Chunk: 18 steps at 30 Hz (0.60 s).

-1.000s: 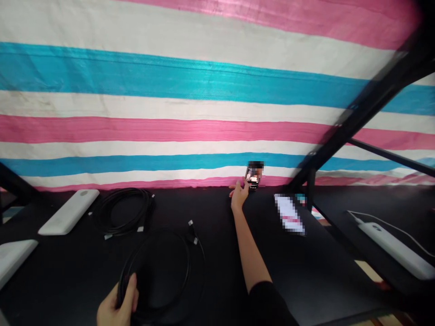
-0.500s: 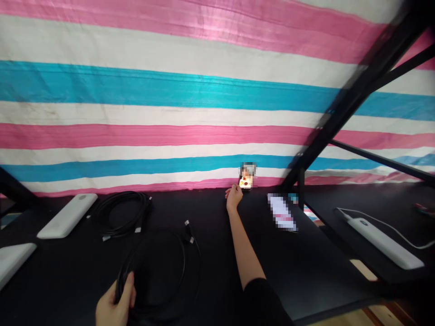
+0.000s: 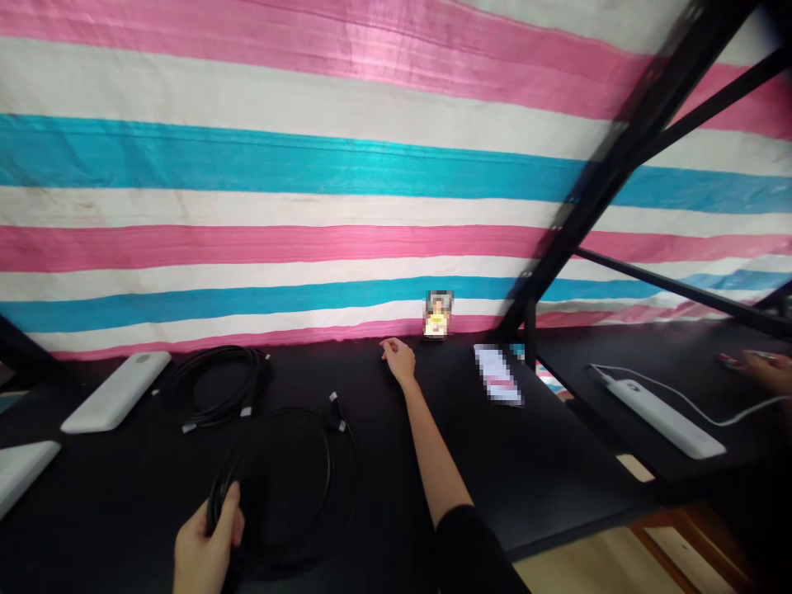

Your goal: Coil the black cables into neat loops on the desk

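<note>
1. Coiled black cable [image 3: 332, 470] lies well to the left of the phone [image 3: 437, 315] in our head view and nearer to us; we cannot tell how much of its loop rests on the dark surface [image 3: 532, 470].
2. Our left hand [image 3: 207, 536], left of the phone and much nearer to us, holds that loop by its left side, fingers closed around the strands.
3. Two pale plugs [image 3: 338, 425] show at the loop's far right, on the side towards the phone.
4. Our right hand [image 3: 399, 361] is just left of the phone, apart from it, its fingers loosely bent; whether they touch the surface we cannot tell.
5. We see the phone upright, its lit screen towards us, blurred into blocks, with a striped sheet [image 3: 346, 157] behind it.
6. Well left of the phone we find a second black coil [image 3: 258, 371], then a long white power bank [image 3: 117, 392] and a white block [image 3: 28, 470] cut by the view's edge.
7. Just right of the phone lie a blurred white item [image 3: 498, 375] and a small teal thing [image 3: 517, 351], near a slanting black bar [image 3: 557, 247].
8. Far right of the phone, we see a white device [image 3: 665, 417] with a white cord [image 3: 718, 423], and another person's hand [image 3: 767, 370], dim.
</note>
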Each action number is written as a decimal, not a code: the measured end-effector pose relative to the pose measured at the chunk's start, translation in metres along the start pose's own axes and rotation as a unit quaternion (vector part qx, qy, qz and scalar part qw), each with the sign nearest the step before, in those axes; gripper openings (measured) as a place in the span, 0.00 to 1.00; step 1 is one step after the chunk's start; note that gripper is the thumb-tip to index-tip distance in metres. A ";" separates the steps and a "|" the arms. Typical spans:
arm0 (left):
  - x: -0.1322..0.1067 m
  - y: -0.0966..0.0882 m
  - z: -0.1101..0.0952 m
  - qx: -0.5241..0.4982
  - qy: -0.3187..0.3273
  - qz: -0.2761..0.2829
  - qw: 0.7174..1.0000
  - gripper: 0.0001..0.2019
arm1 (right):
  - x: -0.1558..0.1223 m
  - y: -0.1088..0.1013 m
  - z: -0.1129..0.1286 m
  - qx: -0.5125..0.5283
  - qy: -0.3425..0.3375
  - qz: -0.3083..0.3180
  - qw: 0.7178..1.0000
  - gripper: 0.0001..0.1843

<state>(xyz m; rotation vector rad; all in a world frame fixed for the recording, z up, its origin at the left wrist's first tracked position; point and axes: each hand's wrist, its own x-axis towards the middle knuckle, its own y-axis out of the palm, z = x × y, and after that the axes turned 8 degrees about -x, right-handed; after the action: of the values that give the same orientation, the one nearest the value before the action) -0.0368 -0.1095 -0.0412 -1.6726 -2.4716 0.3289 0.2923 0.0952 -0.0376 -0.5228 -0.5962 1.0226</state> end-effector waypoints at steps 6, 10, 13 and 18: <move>0.000 -0.001 0.000 -0.043 0.016 0.018 0.999 0.22 | -0.010 0.001 0.006 -0.062 -0.043 0.030 0.997 0.11; 0.001 -0.003 0.004 -0.063 0.012 0.031 0.997 0.22 | -0.021 0.002 0.011 -0.101 -0.090 0.036 0.990 0.10; 0.001 -0.004 0.009 -0.091 0.011 0.038 0.995 0.22 | -0.027 0.001 0.013 -0.118 -0.109 0.039 0.986 0.11; -0.004 -0.007 0.012 -0.121 0.000 0.068 0.990 0.22 | -0.033 0.001 0.013 -0.127 -0.120 0.034 0.984 0.11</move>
<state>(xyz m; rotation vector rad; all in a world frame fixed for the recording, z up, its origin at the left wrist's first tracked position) -0.0448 -0.1168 -0.0512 -1.9372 -2.4879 0.0416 0.2704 0.0676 -0.0358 -0.6521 -0.9354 1.0901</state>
